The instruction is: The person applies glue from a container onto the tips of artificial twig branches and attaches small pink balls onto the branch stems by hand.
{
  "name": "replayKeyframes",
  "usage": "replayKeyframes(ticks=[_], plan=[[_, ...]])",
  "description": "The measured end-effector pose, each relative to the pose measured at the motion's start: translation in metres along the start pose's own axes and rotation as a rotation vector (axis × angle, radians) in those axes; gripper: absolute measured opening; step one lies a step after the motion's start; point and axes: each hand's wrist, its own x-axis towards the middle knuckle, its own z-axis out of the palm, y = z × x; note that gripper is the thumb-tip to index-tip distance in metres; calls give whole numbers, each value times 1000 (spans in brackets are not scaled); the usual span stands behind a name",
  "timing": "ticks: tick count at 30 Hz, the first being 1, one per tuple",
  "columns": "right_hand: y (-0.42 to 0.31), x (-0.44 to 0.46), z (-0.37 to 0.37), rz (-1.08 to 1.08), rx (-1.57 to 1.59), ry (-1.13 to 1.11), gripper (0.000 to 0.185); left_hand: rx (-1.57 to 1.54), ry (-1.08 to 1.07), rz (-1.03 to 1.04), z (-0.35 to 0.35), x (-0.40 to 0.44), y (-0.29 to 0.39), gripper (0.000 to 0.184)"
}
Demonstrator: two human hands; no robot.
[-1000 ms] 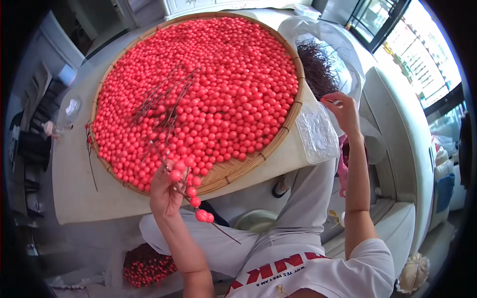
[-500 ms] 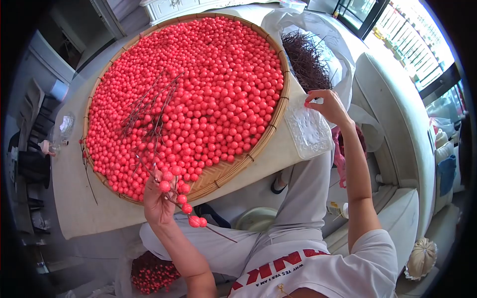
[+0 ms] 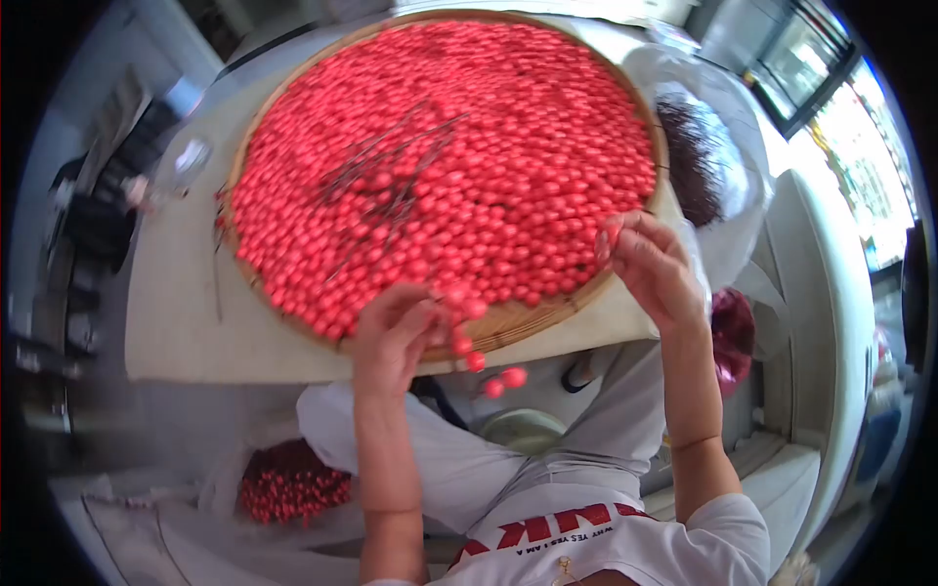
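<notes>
My left hand (image 3: 391,337) is closed around a thin dark artificial twig, near the front rim of the basket. Red berries (image 3: 475,361) sit along the twig below and right of the fingers. Over the basket's right front edge, my right hand (image 3: 653,262) pinches a small red berry (image 3: 610,234), blurred by motion. The wide round bamboo basket (image 3: 518,327) is filled with loose red berries (image 3: 508,166). Several bare dark twigs (image 3: 391,161) lie on top of them.
The basket stands on a pale table (image 3: 176,322). A white bag with dark twigs (image 3: 689,161) is at the right, beside a pale sofa (image 3: 816,293). Below left is a bundle of berry twigs (image 3: 293,483); a pale green basin (image 3: 523,430) stands under the table.
My right hand has moved from above the clear plastic tray to the basket's edge, closer to my left hand. The camera view has shifted, and the tray is hidden now.
</notes>
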Motion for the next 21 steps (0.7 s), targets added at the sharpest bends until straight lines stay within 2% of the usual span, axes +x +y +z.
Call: replayKeyframes(ticks=[2,4,7,21], plan=[[21,2,30,-4,-98,-64,16,87,120,-25,12,-3,1,18],[34,2,54,22,-119,-106,16,85,34,34,16,-4,1,16],[41,1,74,17,-232,-81,17,163,44,40,19,-6,4,13],[43,11,78,83,-203,-153,17,208,-17,67,24,-7,0,12]])
